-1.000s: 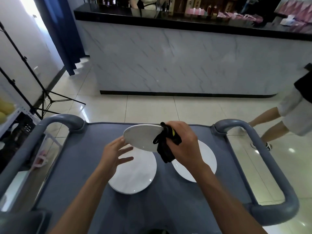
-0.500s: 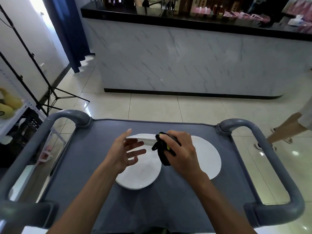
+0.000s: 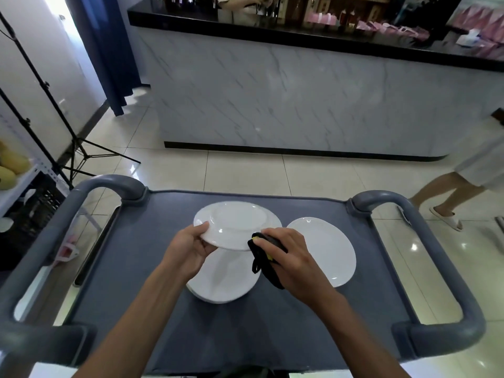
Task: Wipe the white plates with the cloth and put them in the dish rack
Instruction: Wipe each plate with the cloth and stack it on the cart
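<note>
My left hand [image 3: 191, 248] grips the near left rim of a white plate [image 3: 236, 223], held upside down above the grey cart top [image 3: 122, 268]. My right hand [image 3: 289, 264] holds a black cloth [image 3: 263, 259] with a yellow patch against that plate's near right rim. Under the raised plate lies a second white plate [image 3: 223, 279], partly hidden by my left hand. A third white plate [image 3: 324, 249] lies on the cart to the right. No dish rack shows in this view.
The cart has grey tube handles on the left [image 3: 54, 230] and right [image 3: 436, 255]. A marble counter [image 3: 300, 105] stands ahead across the tiled floor. A black tripod [image 3: 62, 126] stands at left. A person's legs [image 3: 447, 197] are at the right, near the cart.
The raised plate has been turned over, its underside now facing up. My left hand went from open beside it to gripping its rim. My right hand with the cloth stayed at the right edge.
</note>
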Motion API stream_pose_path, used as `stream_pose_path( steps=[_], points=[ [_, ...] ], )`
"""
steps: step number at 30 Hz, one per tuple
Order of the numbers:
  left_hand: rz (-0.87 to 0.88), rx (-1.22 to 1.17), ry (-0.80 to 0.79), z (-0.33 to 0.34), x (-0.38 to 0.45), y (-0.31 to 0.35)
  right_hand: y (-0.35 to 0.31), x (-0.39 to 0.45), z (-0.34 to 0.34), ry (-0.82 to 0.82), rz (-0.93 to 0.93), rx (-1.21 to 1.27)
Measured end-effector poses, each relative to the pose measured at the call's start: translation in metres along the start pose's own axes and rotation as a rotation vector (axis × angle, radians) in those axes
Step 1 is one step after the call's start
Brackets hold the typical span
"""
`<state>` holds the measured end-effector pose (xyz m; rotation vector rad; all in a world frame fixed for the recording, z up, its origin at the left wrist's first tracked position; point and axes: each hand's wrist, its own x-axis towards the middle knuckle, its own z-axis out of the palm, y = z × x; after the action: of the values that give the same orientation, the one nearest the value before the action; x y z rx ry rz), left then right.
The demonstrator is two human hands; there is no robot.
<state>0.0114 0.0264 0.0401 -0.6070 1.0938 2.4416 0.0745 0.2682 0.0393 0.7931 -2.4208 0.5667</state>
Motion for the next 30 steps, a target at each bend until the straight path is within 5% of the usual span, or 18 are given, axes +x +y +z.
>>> stream_pose_path(
  steps=[15,26,30],
  points=[
    [0.287,0.333,0.004,0.002,-0.009,-0.015,-0.023,0.047,0.009,-0.167,0.489,0.428],
    [0.344,0.298,0.022,0.011,-0.012,-0.020,-0.033,0.043,0.032,-0.023,0.527,0.149],
    [0.350,0.308,0.021,0.014,-0.009,-0.020,-0.040,0.029,0.037,0.064,0.669,0.354]
  ],
)
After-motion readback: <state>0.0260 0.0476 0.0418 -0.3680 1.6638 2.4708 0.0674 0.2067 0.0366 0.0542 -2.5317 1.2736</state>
